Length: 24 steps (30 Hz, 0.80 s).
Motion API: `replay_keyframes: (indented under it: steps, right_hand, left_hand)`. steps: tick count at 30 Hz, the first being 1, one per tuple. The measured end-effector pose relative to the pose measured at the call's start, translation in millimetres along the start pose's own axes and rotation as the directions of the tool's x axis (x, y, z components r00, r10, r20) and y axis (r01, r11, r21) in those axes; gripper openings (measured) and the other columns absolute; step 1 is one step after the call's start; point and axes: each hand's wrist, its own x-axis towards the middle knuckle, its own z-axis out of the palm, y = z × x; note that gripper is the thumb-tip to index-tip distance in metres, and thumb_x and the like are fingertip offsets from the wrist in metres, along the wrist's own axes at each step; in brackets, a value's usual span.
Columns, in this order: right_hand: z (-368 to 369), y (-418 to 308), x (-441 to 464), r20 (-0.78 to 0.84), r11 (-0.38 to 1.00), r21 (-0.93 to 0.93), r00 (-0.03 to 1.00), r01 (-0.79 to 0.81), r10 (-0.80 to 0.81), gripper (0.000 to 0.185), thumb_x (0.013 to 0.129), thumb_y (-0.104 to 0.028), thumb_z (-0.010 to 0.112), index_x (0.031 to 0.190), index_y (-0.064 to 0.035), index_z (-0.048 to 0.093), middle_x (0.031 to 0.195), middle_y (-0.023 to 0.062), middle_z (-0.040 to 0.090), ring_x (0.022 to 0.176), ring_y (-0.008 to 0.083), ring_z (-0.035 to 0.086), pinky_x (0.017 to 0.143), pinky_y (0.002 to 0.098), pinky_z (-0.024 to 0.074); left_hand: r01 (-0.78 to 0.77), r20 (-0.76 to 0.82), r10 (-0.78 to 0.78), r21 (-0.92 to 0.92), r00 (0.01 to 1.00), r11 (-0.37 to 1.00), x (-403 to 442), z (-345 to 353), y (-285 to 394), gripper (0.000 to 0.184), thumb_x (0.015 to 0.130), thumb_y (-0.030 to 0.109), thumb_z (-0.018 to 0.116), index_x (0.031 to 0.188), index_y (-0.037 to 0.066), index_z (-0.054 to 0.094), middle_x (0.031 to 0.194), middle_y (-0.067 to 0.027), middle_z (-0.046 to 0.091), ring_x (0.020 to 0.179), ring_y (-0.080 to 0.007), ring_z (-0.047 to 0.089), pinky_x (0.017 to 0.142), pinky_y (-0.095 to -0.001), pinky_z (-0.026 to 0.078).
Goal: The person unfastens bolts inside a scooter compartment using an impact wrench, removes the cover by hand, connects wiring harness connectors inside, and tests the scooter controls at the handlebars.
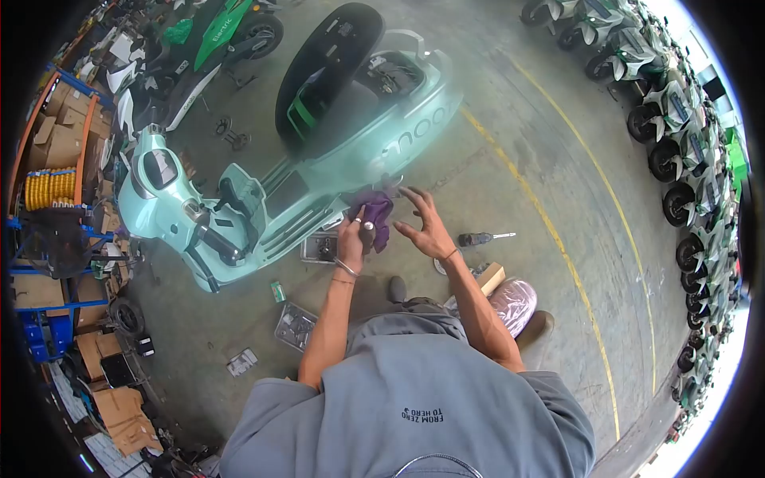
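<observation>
My left hand (pixel 353 239) is closed around a purple cloth (pixel 378 217) and a dark handle-like object with a round metal end, not clear enough to name. To the right of the cloth, my right hand (pixel 428 229) has its fingers spread and holds nothing. Both hands are beside the lower side of a mint-green scooter (pixel 343 171), whose black seat (pixel 331 72) is raised, showing the compartment under it.
On the floor lie a power tool (pixel 478 238), metal trays of parts (pixel 295 327), a small green box (pixel 277 291) and a plastic-wrapped item (pixel 512 305). Shelving (pixel 56 291) stands at the left, parked motorcycles (pixel 673 151) at the right, and a green-and-white motorcycle (pixel 215 40) behind the scooter.
</observation>
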Motion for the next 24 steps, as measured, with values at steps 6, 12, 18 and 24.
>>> replay_keyframes:
  steps: [6, 12, 18, 24]
  right_hand:
    - [-60.3, 55.7, 40.6, -0.148, 0.995, -0.080, 0.986, 0.066, -0.077, 0.070, 0.070, 0.001, 0.071, 0.136, -0.0111, 0.051, 0.135, 0.0188, 0.048, 0.127, 0.0375, 0.048, 0.103, 0.0421, 0.0440]
    - [-101.2, 143.9, 108.0, -0.230, 0.963, 0.215, 0.950, -0.163, 0.212, 0.030, 0.083, 0.008, 0.054, 0.112, 0.0010, 0.062, 0.101, 0.0062, 0.068, 0.087, 0.0126, 0.063, 0.080, 0.0297, 0.0511]
    - [-160.9, 126.6, 228.1, -0.165, 0.829, 0.476, 0.896, -0.294, 0.413, 0.035, 0.090, 0.000, 0.055, 0.124, 0.0026, 0.055, 0.102, 0.0048, 0.065, 0.082, 0.0076, 0.059, 0.068, 0.0222, 0.0486]
    - [-210.4, 129.3, 343.5, -0.163, 0.782, 0.523, 0.861, -0.339, 0.482, 0.038, 0.090, -0.002, 0.054, 0.127, 0.0050, 0.057, 0.101, 0.0068, 0.066, 0.082, 0.0106, 0.062, 0.070, 0.0244, 0.0514]
  left_hand:
    - [-0.042, 0.367, -0.104, 0.368, 0.925, 0.929, 59.2, 122.7, 9.6, 0.032, 0.096, 0.031, 0.059, 0.103, 0.001, 0.069, 0.074, 0.0006, 0.065, 0.056, -0.0066, 0.057, 0.048, -0.0254, 0.045]
    - [-0.014, 0.435, -0.226, 0.482, 0.872, 0.876, 175.1, 173.5, -10.7, 0.046, 0.099, 0.041, 0.054, 0.094, -0.003, 0.067, 0.076, -0.0009, 0.064, 0.064, -0.0067, 0.055, 0.059, -0.0252, 0.045]
    - [-0.157, 0.206, 0.062, 0.484, 0.976, 0.861, 277.9, 195.2, -11.6, 0.051, 0.101, 0.046, 0.047, 0.104, -0.003, 0.062, 0.084, -0.0090, 0.066, 0.082, -0.0188, 0.060, 0.077, -0.0332, 0.046]
    - [-0.025, -0.085, 0.107, 0.655, 0.991, 0.755, 312.4, 176.4, 22.5, 0.043, 0.090, 0.041, 0.066, 0.103, -0.001, 0.061, 0.088, -0.0159, 0.068, 0.080, -0.0341, 0.065, 0.072, -0.0384, 0.050]
